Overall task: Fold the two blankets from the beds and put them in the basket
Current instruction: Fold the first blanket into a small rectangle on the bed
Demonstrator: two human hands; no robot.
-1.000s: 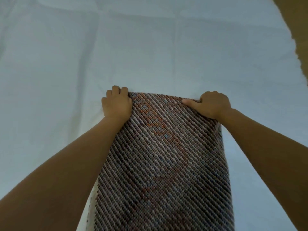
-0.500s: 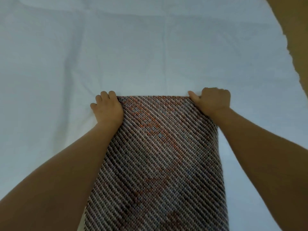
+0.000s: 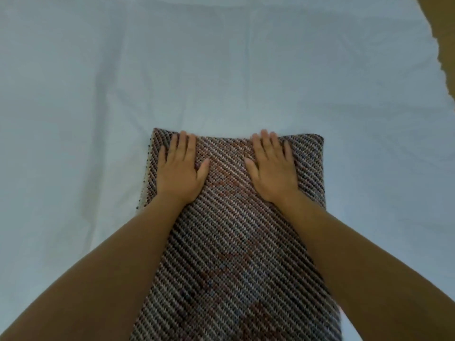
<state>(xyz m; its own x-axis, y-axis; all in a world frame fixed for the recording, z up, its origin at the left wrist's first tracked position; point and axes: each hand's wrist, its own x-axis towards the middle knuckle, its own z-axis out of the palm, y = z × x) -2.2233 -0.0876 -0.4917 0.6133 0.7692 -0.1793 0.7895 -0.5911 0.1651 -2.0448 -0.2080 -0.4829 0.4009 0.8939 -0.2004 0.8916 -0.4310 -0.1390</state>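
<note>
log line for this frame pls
stage: fold | blanket: folded strip lying on white sheet | left hand: open, flat on blanket | right hand: open, flat on blanket | basket: not in view

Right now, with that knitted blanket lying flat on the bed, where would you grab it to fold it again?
Probably at the two far corners of the blanket, coming in from the outer sides. The left hand and right hand lie flat just inside those corners, and the far edge runs straight on the sheet, so it could be drawn back evenly.

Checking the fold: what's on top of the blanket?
Both palms lie flat near its far edge: left hand, right hand on the blanket. Cloth beneath them is hidden.
</note>
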